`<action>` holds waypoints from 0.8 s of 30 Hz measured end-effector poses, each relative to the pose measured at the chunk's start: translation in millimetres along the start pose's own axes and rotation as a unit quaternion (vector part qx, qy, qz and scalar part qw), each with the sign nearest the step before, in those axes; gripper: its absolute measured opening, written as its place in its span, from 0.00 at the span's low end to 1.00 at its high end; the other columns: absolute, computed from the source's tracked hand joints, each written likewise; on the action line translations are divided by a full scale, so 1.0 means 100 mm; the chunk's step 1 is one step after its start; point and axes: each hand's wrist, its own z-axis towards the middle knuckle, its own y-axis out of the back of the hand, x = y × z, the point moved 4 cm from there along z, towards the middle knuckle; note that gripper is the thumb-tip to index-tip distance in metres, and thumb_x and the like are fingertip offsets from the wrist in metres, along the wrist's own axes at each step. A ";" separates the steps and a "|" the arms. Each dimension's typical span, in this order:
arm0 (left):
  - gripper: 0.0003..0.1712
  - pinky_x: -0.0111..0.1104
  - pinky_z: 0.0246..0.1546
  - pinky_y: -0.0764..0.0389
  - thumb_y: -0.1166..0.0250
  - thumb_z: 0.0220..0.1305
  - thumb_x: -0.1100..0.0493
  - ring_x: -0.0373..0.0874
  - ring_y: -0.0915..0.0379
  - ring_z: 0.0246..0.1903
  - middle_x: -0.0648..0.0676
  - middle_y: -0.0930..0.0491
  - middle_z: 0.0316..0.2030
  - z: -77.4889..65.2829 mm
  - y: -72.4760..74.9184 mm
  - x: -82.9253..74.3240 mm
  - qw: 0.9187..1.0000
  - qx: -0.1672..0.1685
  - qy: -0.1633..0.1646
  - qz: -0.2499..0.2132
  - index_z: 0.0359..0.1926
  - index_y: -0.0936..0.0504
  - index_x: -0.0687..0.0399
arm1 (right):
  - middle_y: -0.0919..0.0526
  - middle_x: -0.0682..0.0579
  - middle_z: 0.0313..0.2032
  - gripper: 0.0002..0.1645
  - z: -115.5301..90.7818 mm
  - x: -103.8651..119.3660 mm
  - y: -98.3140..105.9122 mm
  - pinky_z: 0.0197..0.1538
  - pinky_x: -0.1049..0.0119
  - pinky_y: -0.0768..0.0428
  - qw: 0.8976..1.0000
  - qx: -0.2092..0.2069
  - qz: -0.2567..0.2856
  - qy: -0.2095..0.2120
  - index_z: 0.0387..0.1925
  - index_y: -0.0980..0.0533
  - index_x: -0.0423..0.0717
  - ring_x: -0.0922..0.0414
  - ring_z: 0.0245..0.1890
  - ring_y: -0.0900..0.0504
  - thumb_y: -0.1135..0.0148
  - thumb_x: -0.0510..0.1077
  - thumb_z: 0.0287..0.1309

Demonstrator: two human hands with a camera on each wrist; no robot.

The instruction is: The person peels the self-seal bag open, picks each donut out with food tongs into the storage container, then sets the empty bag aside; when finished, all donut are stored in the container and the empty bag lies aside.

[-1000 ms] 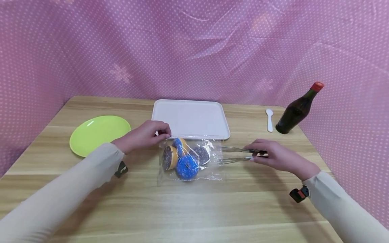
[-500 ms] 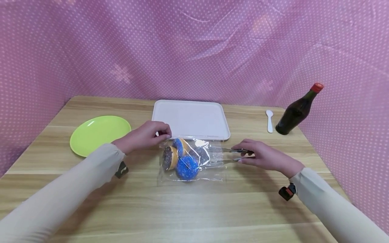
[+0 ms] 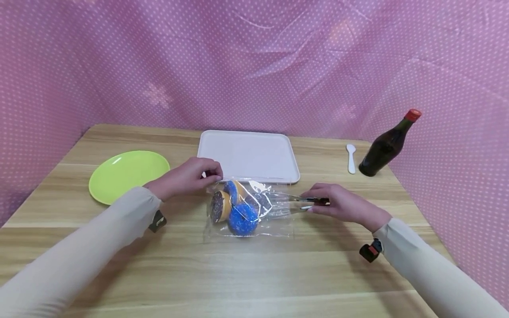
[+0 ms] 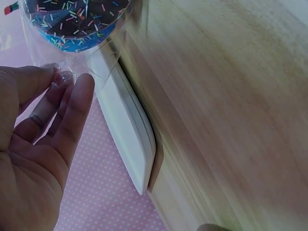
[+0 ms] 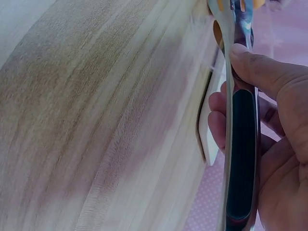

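A clear plastic bag [image 3: 278, 227] with several toy donuts inside lies on the table. In it are a blue donut [image 3: 243, 220], another blue one [image 3: 231, 191] on edge and a brown-topped donut [image 3: 218, 206]; a dark donut sits behind glare. My left hand [image 3: 192, 176] pinches the bag's far left corner between thumb and fingers, as the left wrist view shows beside a sprinkled brown donut [image 4: 79, 17]. My right hand [image 3: 339, 204] grips metal tongs [image 5: 243, 159] with dark handle inlays. The tongs' front ends reach into the bag's right side, near the dark donut.
A white tray [image 3: 248, 152] lies just behind the bag. To the left is a green plate [image 3: 127, 174]. At the right back stand a dark bottle [image 3: 383, 150] with a red cap and, beside it, a white spoon [image 3: 351, 159]. Pink dotted cloth [image 3: 254, 66] surrounds the table.
My right hand has moved left, bringing the tongs' ends from the bag's right edge into the bag. The tongs' arms spread, then drew closer together. My left hand has kept its pinch.
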 end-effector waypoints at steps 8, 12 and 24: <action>0.03 0.30 0.36 0.24 0.37 0.66 0.61 0.41 0.29 0.33 0.49 0.20 0.30 0.00 0.00 0.00 1.000 0.003 0.005 0.004 0.36 0.18 0.55 | 0.15 0.51 0.43 0.21 -0.02 -0.01 -0.02 0.38 0.71 0.21 1.000 -0.012 -0.009 0.007 0.53 0.20 0.46 0.67 0.36 0.23 0.32 0.41 0.57; 0.03 0.30 0.35 0.25 0.37 0.65 0.61 0.41 0.30 0.32 0.49 0.20 0.30 0.00 0.00 0.01 1.000 -0.001 0.001 0.002 0.35 0.18 0.54 | 0.15 0.51 0.43 0.21 -0.04 -0.02 0.00 0.38 0.71 0.21 1.000 -0.021 -0.012 0.014 0.53 0.20 0.46 0.67 0.36 0.23 0.32 0.41 0.57; 0.02 0.29 0.34 0.25 0.37 0.65 0.62 0.40 0.30 0.32 0.48 0.21 0.30 -0.01 0.01 -0.02 1.000 -0.001 -0.004 -0.003 0.36 0.18 0.55 | 0.16 0.52 0.43 0.20 -0.25 -0.12 0.11 0.35 0.72 0.24 0.999 -0.051 -0.018 -0.003 0.55 0.21 0.47 0.68 0.33 0.26 0.34 0.43 0.60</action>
